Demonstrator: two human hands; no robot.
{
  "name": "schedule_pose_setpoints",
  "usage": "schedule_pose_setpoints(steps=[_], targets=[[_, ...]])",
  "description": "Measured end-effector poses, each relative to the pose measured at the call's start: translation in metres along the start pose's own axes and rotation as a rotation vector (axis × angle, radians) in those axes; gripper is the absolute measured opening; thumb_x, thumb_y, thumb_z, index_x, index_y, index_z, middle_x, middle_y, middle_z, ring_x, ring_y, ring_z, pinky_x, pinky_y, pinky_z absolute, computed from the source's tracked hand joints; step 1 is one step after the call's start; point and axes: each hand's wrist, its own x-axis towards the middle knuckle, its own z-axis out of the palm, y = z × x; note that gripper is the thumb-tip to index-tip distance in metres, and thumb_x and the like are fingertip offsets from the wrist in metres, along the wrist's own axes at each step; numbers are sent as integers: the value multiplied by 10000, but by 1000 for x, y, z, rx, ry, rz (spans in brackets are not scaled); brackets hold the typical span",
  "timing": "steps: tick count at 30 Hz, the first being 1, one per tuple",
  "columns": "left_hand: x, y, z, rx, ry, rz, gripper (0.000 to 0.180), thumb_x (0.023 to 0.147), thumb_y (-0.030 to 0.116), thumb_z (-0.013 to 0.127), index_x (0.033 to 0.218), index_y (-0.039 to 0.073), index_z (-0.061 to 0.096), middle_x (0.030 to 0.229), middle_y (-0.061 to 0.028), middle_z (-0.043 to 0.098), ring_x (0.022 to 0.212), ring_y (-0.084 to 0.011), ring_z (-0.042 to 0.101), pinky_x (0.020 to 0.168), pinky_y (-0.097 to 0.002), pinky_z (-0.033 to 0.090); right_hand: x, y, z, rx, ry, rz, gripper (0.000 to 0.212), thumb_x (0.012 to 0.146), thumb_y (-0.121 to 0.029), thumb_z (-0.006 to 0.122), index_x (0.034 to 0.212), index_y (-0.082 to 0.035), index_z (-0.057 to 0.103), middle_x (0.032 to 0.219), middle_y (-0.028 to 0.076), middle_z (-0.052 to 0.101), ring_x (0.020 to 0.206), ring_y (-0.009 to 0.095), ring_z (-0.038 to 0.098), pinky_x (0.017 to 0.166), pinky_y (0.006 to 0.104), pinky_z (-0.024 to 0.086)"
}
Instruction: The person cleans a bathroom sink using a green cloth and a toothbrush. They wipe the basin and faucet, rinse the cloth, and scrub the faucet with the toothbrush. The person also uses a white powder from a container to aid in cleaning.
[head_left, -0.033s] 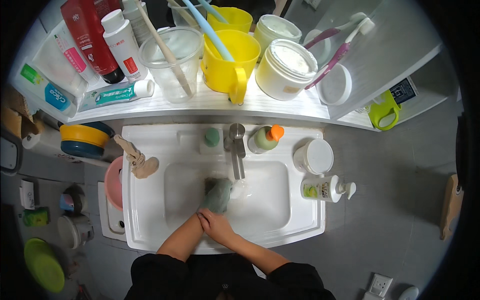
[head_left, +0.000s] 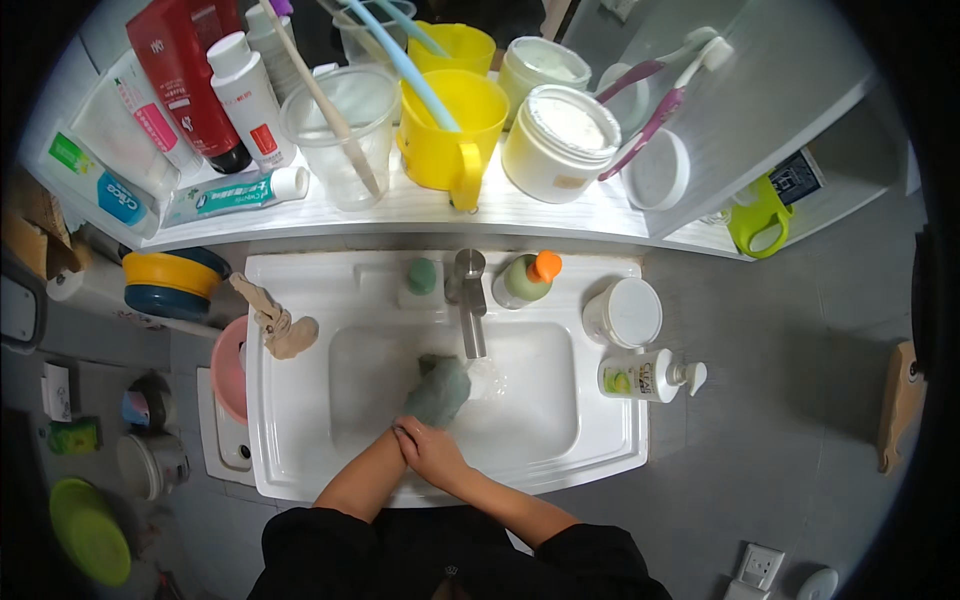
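Observation:
A wet grey-green sock-like cloth covers the end of my left arm over the white sink basin. My left hand appears to be inside it, so its fingers are hidden; only the wrist and forearm show. Wrapped across that wrist, at the cloth's near end, is my right hand, fingers closed. The cloth's far end lies just left of the metal tap, and water splashes in the basin beside it. A beige sock rests on the sink's left rim.
Behind the tap's sides stand a green-capped bottle and an orange-topped pump bottle. A white tub and a white pump bottle sit on the right rim. The shelf above holds cups, tubes and toothbrushes. A pink basin is at left.
The cloth's covered end has turned slightly to the right, and the dark patch at its tip shows less. My right hand keeps its hold at the left wrist.

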Motion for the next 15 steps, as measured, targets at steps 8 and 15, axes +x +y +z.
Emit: schedule_pose_setpoints(steps=[8,15], targets=[[-2,70,-37,402,15,204,128,812,140,526,815,20,569,779,-141,602,664,-280,598,586,-363,496,1,-40,-20,-11,-142,-97,208,868,-181,523,1033,-54,538,890,165,607,804,364,579,657,414,469],[-6,87,-48,541,38,331,125,810,134,522,790,17,562,761,-151,605,648,-290,602,569,-374,497,-2,-20,-101,663,-499,200,229,871,-171,525,1047,-36,578,1085,122,566,930,321,569,767,367,471]])
